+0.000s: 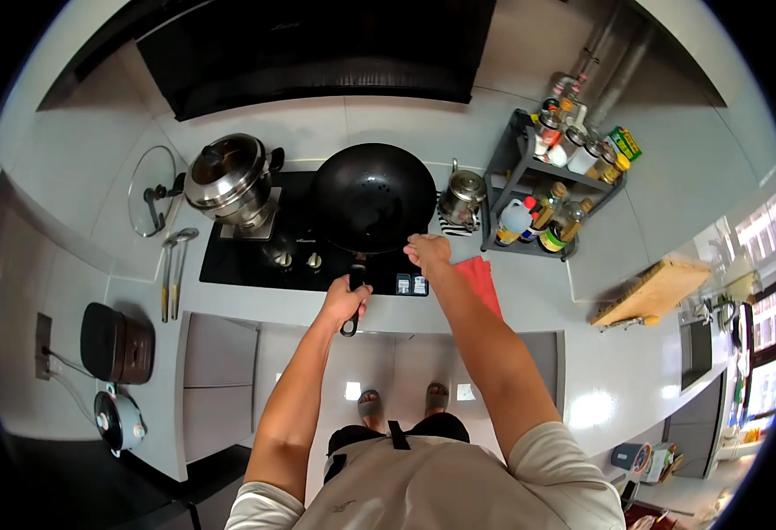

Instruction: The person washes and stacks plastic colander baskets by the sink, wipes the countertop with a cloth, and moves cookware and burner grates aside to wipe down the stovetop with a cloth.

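Note:
A black wok [375, 194] sits on the right part of the black gas stove [255, 265], its handle pointing toward me. My left hand [346, 301] is wrapped round that handle. Just off the wok's lower right rim is my right hand [427, 251], its fingers curled together; whatever they hold, if anything, is too small to make out. A red cloth [478, 281] lies on the counter, partly behind my right forearm. Beside the wok on the right stands a lidded metal pot [464, 196] on a striped mat.
A lidded steamer pot [229, 177] stands on the stove's left. Ladles [173, 274] and a glass lid [151, 190] are further left. A rack [521, 177] of bottles and jars stands right, with a wooden board [653, 291] beyond. A rice cooker [118, 420] is lower left.

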A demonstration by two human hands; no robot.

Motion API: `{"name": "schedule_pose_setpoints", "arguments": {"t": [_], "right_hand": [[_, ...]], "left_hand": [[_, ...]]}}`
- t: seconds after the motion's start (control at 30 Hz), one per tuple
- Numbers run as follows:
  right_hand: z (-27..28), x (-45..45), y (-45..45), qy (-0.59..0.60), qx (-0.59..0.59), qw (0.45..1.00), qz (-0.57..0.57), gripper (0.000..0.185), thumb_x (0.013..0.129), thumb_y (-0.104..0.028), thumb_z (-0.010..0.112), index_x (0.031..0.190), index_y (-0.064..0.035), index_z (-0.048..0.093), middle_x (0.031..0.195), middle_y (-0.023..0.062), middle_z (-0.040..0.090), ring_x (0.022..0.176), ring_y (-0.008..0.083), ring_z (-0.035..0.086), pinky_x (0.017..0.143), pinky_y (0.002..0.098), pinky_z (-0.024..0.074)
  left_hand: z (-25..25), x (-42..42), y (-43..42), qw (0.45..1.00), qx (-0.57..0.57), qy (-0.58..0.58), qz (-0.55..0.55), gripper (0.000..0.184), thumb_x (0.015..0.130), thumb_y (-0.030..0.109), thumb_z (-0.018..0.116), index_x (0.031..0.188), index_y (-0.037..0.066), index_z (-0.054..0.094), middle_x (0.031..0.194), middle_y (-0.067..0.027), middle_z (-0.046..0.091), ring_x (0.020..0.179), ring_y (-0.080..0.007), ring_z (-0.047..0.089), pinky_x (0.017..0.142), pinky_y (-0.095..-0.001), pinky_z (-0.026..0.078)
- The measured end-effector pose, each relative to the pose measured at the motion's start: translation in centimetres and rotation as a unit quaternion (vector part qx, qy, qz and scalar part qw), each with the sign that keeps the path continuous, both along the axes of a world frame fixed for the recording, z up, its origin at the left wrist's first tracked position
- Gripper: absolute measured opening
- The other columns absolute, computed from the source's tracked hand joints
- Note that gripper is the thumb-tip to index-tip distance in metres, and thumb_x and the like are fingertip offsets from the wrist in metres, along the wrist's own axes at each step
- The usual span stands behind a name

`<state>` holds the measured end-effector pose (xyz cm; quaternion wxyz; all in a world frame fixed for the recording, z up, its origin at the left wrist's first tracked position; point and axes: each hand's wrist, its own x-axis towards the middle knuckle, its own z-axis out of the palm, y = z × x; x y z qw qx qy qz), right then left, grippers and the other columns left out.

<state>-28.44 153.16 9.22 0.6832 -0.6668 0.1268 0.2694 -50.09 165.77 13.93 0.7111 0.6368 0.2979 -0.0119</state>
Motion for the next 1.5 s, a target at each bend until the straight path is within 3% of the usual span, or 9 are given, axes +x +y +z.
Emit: {"name": "schedule_pose_setpoints", "arguments": {"t": [0.17, 0.2, 0.3, 0.6, 0.77, 1.17, 1.5], "right_hand": [[0.8, -3.4, -4.6, 0.022, 0.019, 0.999, -0.032, 0.019, 0.094, -0.005, 0.074, 0.108, 0.0007, 0.063, 0.093, 0.012, 0.073, 0.076, 0.0208, 0.074, 0.055, 0.0277, 0.0548], [1.7, -4.8, -5.4, 0.022, 0.028, 0.996, -0.076, 0.01, 0.092, -0.003, 0.073, 0.096, 0.0026, 0.065, 0.085, 0.01, 0.072, 0.068, 0.0193, 0.072, 0.051, 0.0269, 0.053], [2.6, -7.8, -8.8, 0.013, 0.053, 0.992, -0.116, 0.009, 0.093, -0.004, 0.073, 0.094, 0.0008, 0.065, 0.085, 0.0094, 0.071, 0.071, 0.0189, 0.073, 0.052, 0.0263, 0.053], [1.2, -15.4, -22.9, 0.017, 0.077, 0.974, -0.213, 0.011, 0.093, -0.005, 0.073, 0.098, -0.0024, 0.064, 0.086, 0.007, 0.072, 0.072, 0.0165, 0.073, 0.056, 0.0272, 0.0542], [1.4, -20.1, -32.6, 0.024, 0.058, 0.948, -0.314, 0.01, 0.095, -0.005, 0.071, 0.102, -0.0003, 0.066, 0.09, 0.0071, 0.073, 0.075, 0.0159, 0.072, 0.061, 0.0274, 0.0531], [-3.2, -28.1, -61.1, 0.013, 0.001, 0.873, -0.488, 0.016, 0.088, -0.005, 0.073, 0.101, 0.0043, 0.069, 0.087, 0.0105, 0.073, 0.07, 0.016, 0.071, 0.057, 0.0296, 0.0557], [-3.7, -30.3, -73.5, 0.054, -0.009, 0.835, -0.547, 0.011, 0.088, -0.001, 0.071, 0.095, 0.0057, 0.067, 0.086, 0.0123, 0.072, 0.071, 0.0185, 0.072, 0.056, 0.0264, 0.055]], "left_hand": [[1.5, -2.4, -1.8, 0.996, 0.049, -0.005, -0.068, 0.013, 0.097, 0.006, 0.068, 0.096, 0.005, 0.055, 0.068, -0.0025, 0.057, 0.05, -0.0122, 0.054, 0.045, -0.0322, 0.046], [1.9, -2.8, -2.4, 0.996, 0.049, -0.003, -0.077, 0.013, 0.097, 0.007, 0.068, 0.096, 0.004, 0.055, 0.067, -0.0024, 0.057, 0.05, -0.0123, 0.054, 0.046, -0.0321, 0.046], [2.6, -4.1, -4.5, 0.993, 0.05, 0.004, -0.11, 0.014, 0.097, 0.008, 0.068, 0.095, 0.004, 0.055, 0.066, -0.0022, 0.057, 0.05, -0.0125, 0.054, 0.047, -0.0318, 0.046], [2.2, -6.5, -13.5, 0.963, 0.098, 0.003, -0.249, 0.019, 0.097, 0.012, 0.07, 0.094, 0.002, 0.054, 0.065, -0.0033, 0.058, 0.049, -0.0132, 0.057, 0.046, -0.0327, 0.046], [0.7, -6.4, -21.8, 0.94, 0.109, 0.014, -0.324, 0.02, 0.097, 0.012, 0.071, 0.094, 0.003, 0.053, 0.064, -0.003, 0.057, 0.048, -0.0141, 0.058, 0.045, -0.0343, 0.047], [-3.9, -5.8, -48.0, 0.867, 0.017, 0.007, -0.499, 0.018, 0.098, 0.012, 0.071, 0.094, 0.003, 0.055, 0.066, -0.003, 0.058, 0.05, -0.0136, 0.059, 0.046, -0.0334, 0.048], [-6.6, -5.4, -61.3, 0.831, 0.049, 0.025, -0.553, 0.016, 0.098, 0.011, 0.068, 0.094, 0.003, 0.054, 0.071, -0.0036, 0.06, 0.054, -0.0136, 0.06, 0.05, -0.0325, 0.05]]}}
